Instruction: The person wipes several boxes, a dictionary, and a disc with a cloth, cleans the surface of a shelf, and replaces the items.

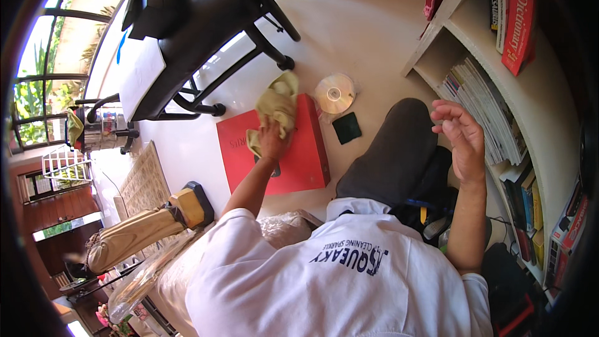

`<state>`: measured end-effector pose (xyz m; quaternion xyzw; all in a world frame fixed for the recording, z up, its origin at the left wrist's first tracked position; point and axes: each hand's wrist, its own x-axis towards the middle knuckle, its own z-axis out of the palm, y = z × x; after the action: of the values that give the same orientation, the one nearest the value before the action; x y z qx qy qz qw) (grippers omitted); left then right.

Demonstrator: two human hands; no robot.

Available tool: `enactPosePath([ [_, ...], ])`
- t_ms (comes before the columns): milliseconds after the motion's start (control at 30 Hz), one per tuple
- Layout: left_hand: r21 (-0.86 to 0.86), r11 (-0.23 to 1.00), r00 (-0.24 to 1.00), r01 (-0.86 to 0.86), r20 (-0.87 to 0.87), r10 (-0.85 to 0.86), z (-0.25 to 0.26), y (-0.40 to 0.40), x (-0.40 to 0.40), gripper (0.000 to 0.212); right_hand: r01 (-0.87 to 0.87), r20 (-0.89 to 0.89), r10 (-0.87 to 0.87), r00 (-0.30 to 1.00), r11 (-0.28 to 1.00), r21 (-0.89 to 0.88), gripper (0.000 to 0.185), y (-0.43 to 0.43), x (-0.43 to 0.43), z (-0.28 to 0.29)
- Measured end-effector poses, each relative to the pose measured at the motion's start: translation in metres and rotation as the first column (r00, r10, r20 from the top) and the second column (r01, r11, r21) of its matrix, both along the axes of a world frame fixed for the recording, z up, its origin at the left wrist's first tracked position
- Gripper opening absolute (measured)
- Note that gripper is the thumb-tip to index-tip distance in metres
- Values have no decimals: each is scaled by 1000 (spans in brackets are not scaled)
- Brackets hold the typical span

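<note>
My left hand presses a crumpled yellow-green cloth against the top of a flat red box. The cloth spreads beyond my fingers towards the box's far edge and hides part of the lid, which bears dark print. My right hand is raised above my bent right knee, beside the bookshelf. Its fingers are loosely curled and apart, with nothing seen in them. On the floor just right of the box lie a shiny disc, with what looks like clear plastic around it, and a dark green square pad.
A white bookshelf with books and magazines stands close on my right. Black metal furniture legs rise beyond the box. To the left are a wooden post-like piece, a patterned mat and a clear bucket.
</note>
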<state>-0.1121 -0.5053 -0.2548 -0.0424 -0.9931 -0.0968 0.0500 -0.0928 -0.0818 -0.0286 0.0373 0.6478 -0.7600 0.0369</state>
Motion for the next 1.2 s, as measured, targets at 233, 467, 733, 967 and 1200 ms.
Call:
enactPosePath([
  [233, 445, 367, 94, 817, 526, -845, 61, -43, 108, 58, -114, -41, 115, 992, 993, 30, 16, -19, 1, -5],
  [467, -77, 925, 915, 371, 202, -350, 129, -95, 23, 45, -279, -9, 285, 958, 944, 176, 14, -61, -19, -43],
  [733, 117, 955, 949, 271, 136, -286, 26, 67, 60, 63, -110, -127, 621, 773, 329, 938, 41, -213, -37, -192],
  [967, 531, 833, 986, -156, 35, 162, -6, 54, 46, 57, 64, -331, 539, 774, 454, 889, 50, -253, -12, -168],
  [1200, 222, 967, 992, 128, -31, -124, 22, 43, -4, 52, -22, -115, 708, 696, 181, 983, 71, -247, 20, -201],
])
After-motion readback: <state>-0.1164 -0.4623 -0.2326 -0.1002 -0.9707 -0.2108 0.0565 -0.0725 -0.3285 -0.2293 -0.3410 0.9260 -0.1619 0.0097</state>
